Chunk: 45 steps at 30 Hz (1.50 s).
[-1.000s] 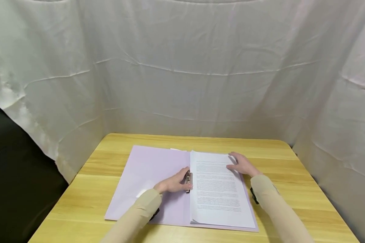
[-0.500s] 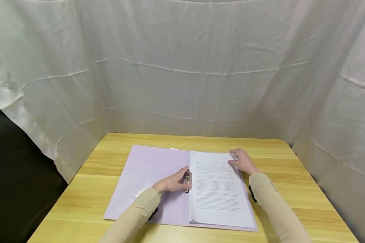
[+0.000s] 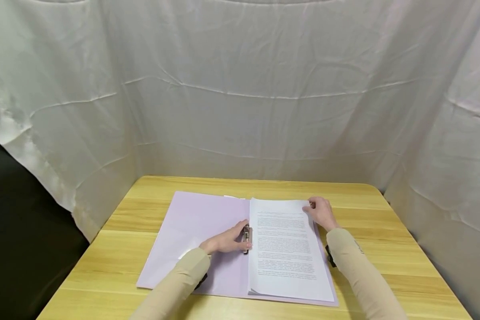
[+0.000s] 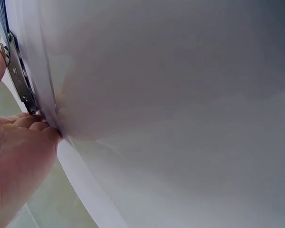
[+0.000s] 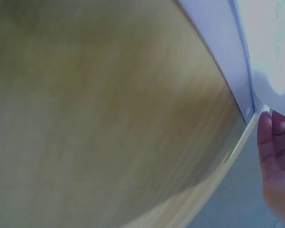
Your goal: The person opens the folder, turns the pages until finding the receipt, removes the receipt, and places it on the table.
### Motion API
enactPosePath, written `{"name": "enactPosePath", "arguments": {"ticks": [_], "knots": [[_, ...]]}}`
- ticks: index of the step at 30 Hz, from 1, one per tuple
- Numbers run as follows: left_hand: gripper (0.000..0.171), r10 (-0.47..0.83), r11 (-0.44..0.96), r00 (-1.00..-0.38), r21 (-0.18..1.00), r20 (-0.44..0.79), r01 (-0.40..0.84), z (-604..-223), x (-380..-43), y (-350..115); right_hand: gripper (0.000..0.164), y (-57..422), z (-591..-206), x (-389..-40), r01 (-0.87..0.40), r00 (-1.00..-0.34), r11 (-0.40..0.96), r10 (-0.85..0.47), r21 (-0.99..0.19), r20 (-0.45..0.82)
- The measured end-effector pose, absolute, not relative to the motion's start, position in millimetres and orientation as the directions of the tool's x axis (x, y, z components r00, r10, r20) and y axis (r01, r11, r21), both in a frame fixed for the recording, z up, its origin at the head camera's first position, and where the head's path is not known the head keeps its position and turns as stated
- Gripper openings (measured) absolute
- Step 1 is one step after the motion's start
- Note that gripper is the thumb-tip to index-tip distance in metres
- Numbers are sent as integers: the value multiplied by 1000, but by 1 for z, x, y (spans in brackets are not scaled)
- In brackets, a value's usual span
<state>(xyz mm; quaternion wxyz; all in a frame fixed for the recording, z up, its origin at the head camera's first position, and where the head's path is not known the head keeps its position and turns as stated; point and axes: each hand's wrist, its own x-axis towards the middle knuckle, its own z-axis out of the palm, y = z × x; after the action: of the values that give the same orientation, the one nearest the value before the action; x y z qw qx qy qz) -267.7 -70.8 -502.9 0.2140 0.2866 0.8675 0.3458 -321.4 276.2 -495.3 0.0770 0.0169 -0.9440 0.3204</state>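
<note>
One corner of the printed paper (image 3: 286,249), by the far right corner of the lilac folder (image 3: 204,213), was pinched in my right hand (image 3: 321,214); my left hand (image 3: 225,241) gripped the metal clip (image 3: 246,235). Light, limp and easily creased, I judged: best held there.

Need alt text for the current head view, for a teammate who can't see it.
A person's right hand pinches the far right corner of a stack of printed paper, while their left hand holds the metal clip along its left edge. The paper lies in an open lilac folder on a wooden table.
</note>
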Motion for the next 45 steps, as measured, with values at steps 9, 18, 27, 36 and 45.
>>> {"name": "enactPosePath", "arguments": {"ticks": [9,18,27,36,45], "knots": [[87,639,606,-748,718,-181,343,-503,-267,-71,27,279,-498,-321,-34,-994,786,38,-617,102],[85,632,586,-758,739,-161,331,-501,-265,-71,48,278,-492,-313,35,-999,709,21,-705,-30],[93,556,603,-820,744,-135,286,-497,-261,-77,69,274,-480,-305,17,-994,638,-69,-770,-79],[93,449,634,-889,734,-91,245,-489,-259,-81,75,278,-467,-285,-51,-966,485,-246,-873,-80],[93,398,607,-915,767,-63,211,-484,-255,-81,79,278,-463,-267,-13,-951,467,-278,-884,-133]]}}
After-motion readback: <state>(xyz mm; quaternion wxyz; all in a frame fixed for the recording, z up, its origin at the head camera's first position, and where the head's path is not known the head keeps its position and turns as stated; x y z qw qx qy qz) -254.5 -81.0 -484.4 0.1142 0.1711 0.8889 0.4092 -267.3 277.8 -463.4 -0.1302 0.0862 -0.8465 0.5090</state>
